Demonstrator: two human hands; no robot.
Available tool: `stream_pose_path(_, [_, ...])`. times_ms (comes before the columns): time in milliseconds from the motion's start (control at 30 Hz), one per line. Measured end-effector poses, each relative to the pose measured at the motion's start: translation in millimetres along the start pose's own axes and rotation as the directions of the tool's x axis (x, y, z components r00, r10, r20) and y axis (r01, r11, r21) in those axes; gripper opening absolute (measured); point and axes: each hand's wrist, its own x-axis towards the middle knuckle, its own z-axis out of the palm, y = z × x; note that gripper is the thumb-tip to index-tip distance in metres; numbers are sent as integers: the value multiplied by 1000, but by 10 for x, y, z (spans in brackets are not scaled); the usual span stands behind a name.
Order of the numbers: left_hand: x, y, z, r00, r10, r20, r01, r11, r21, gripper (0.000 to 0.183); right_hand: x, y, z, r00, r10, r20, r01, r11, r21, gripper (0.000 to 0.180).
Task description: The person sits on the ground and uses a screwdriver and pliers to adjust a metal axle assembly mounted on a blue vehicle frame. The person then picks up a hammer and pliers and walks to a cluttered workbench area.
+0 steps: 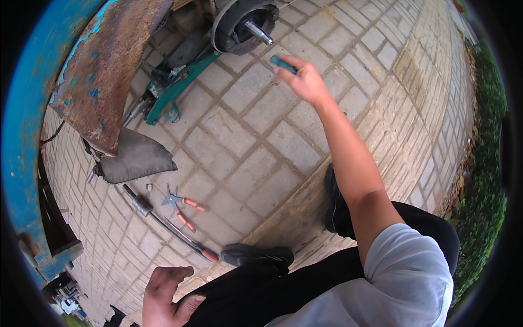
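My right hand (304, 81) is stretched forward and shut on a small teal object (284, 65), mostly covered by my fingers. Just beyond it, apart from the hand, a bare metal axle spindle (258, 32) sticks out of a dark round wheel hub assembly (229, 28). A green floor jack (186, 83) reaches under that assembly. My left hand (169, 296) hangs near my knee at the bottom, holding nothing, thumb and fingers apart. Ahead of it on the paving lie orange-handled long-nose pliers (176, 204), a long steel bar with a thick socket-like end (142, 205) and a red-handled tool (209, 255).
A rusty fender (108, 69) with flaking blue paint overhangs the left side, above a dark rubber flap (139, 157). The blue vehicle body (18, 163) curves along the left rim. A stone kerb (294, 212) runs by my shoes, with a hedge (484, 204) at right.
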Motion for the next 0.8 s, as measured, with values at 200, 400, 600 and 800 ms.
stream_pose_path(200, [28,-85,9,981,190,-36,-185,976,112,28,-11,-65,107,994,-110,24,110,994,17,42])
stream_pose_path(400, [59,-169,12,980,197,-1,-196,977,83,46,-259,-155,233,933,-208,293,187,977,98,41])
stream_pose_path(600, [-251,-489,-111,989,143,38,-138,984,-109,48,-871,-79,1157,913,-72,402,188,948,-256,35])
stream_pose_path(800, [-248,-2413,922,689,-575,-441,308,784,-539,31,-1127,39,1379,905,-94,414,256,900,-354,33])
